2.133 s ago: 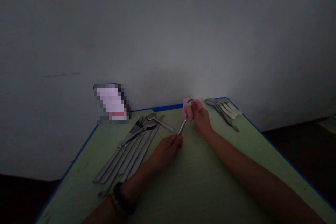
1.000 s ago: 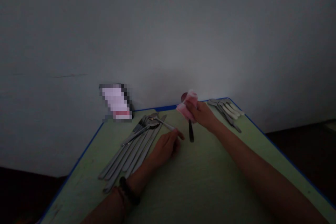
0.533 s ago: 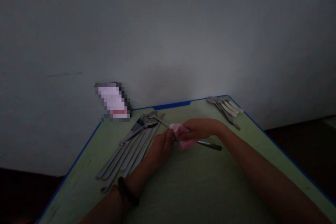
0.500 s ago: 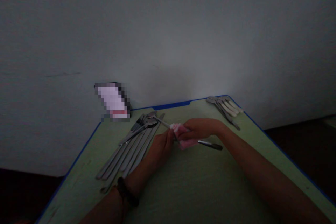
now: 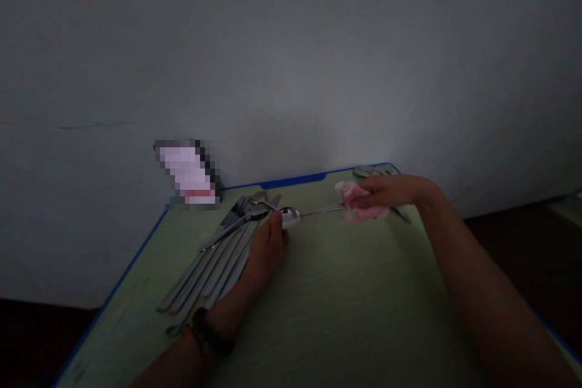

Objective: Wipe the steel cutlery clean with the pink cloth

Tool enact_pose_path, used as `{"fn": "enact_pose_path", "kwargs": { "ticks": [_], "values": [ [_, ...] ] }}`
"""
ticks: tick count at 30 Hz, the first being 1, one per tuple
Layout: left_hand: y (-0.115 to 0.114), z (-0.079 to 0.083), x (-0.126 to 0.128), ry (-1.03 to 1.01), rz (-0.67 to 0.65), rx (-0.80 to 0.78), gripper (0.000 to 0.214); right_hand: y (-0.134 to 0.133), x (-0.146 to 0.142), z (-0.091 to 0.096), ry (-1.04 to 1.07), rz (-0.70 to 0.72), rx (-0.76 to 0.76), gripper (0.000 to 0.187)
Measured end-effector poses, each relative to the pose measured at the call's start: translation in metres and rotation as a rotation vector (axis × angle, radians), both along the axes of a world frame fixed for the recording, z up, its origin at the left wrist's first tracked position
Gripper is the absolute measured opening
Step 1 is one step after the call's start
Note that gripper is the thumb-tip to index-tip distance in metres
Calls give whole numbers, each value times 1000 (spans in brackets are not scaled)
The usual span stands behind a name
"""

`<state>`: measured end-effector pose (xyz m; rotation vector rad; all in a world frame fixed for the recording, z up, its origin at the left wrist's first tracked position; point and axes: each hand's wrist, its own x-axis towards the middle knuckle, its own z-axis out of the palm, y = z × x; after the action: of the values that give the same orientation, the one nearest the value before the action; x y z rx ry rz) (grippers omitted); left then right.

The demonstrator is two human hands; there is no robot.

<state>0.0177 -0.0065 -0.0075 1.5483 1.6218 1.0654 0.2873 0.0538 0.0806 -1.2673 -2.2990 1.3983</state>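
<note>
A shiny metal spoon is held out level above the table, its bowl at the left. My left hand grips it by the bowl, thumb and fingers closed at the edge. My right hand is closed on a pink and white cloth, which meets the far end of the spoon's handle; that handle end is hidden in the cloth. Beside and partly behind my left hand lies a pile of metal cutlery with long handles, several spoons among it.
The light green table has a blue edge and meets a grey wall. A phone-like device with a blurred screen leans on the wall at the back left. More cutlery lies at the back right, partly covered by my right hand.
My right hand has moved right and away from me with the cloth, along the handle. The spoon's bowl now shows at my left fingers. The view has shifted slightly.
</note>
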Motion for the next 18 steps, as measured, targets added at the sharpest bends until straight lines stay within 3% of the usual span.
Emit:
{"fn": "enact_pose_path", "kwargs": {
  "ticks": [5,9,11,14,16,18],
  "values": [
    [6,0,-4,-302,49,-25,38,3,20,-1,0,-100,156,32],
    [8,5,-2,-596,39,-69,32,6,-1,-11,-137,31,193,37],
    [6,6,0,-582,36,-77,33,7,-18,-15,-116,148,209,30],
    [3,4,3,-484,54,-67,38,8,-33,-13,86,17,268,34],
    [2,2,4,-400,52,-46,42,5,-35,-7,261,-104,178,39],
    [3,1,3,-296,44,-18,45,1,-34,-1,363,-149,-14,48]
  ]
}}
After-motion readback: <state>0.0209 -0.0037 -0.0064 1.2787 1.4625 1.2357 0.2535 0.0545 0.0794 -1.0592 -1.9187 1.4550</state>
